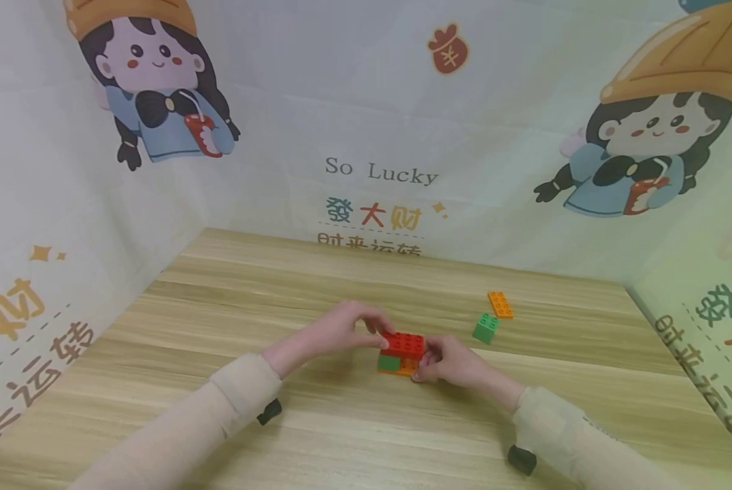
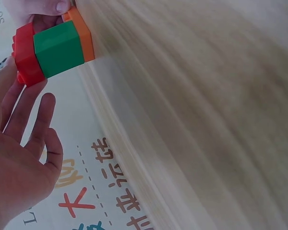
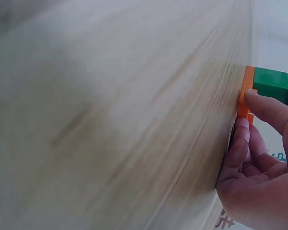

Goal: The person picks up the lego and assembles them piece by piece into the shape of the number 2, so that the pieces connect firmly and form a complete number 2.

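A small stack of toy building blocks sits on the wooden table. It has an orange flat block (image 1: 396, 372) at the bottom, a green block (image 2: 60, 48) on its left end and a red studded block (image 1: 410, 344) across the top. My left hand (image 1: 346, 328) pinches the red block at its left end, thumb in front, other fingers spread apart in the left wrist view. At the stack's right end, my right hand (image 1: 454, 361) grips the orange block, its thumb on the near edge. Below the red block's right half a gap shows over orange studs.
Behind and right of the stack lie a loose green block (image 1: 485, 329) and a loose orange flat block (image 1: 500, 305), close together. Printed cloth (image 1: 378, 102) walls the table (image 1: 268, 272) at the back and both sides. A black piece (image 1: 522, 459) hangs beneath the right sleeve.
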Tool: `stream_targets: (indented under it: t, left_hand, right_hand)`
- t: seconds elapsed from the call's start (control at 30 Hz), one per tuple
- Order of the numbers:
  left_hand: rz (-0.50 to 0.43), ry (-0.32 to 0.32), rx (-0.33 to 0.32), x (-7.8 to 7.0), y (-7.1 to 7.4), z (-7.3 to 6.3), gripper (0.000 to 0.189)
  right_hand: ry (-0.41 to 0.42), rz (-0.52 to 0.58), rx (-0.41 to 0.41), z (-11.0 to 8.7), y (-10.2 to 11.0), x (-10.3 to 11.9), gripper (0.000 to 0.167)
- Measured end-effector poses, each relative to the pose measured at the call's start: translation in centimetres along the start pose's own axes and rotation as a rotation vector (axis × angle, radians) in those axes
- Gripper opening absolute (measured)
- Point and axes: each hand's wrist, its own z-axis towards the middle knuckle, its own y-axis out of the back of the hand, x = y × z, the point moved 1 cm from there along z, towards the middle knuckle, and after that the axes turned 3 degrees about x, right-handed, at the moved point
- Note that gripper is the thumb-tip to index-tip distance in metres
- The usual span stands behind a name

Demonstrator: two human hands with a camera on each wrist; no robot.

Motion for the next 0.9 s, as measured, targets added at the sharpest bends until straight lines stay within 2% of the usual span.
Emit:
stream_targets:
  t: [0.2, 0.47, 0.9]
  left_hand:
    - [-0.020, 0.005, -0.007, 0.23, -0.11, -0.27, 0.023]
    - [0.046, 0.054, -0.007, -0.28, 0.01, 0.03, 0.022]
    - [0.054, 0.063, -0.027, -0.25, -0.23, -0.12, 0.023]
  right_hand:
    - [-0.001, -0.007, 0.001, 0.15, -0.21, -0.09, 0.034]
    - [-0.003, -0.016, 0.006, 0.10, -0.01, 0.15, 0.032]
    - [-0.021, -0.029, 0.008, 0.03, 0.03, 0.12, 0.032]
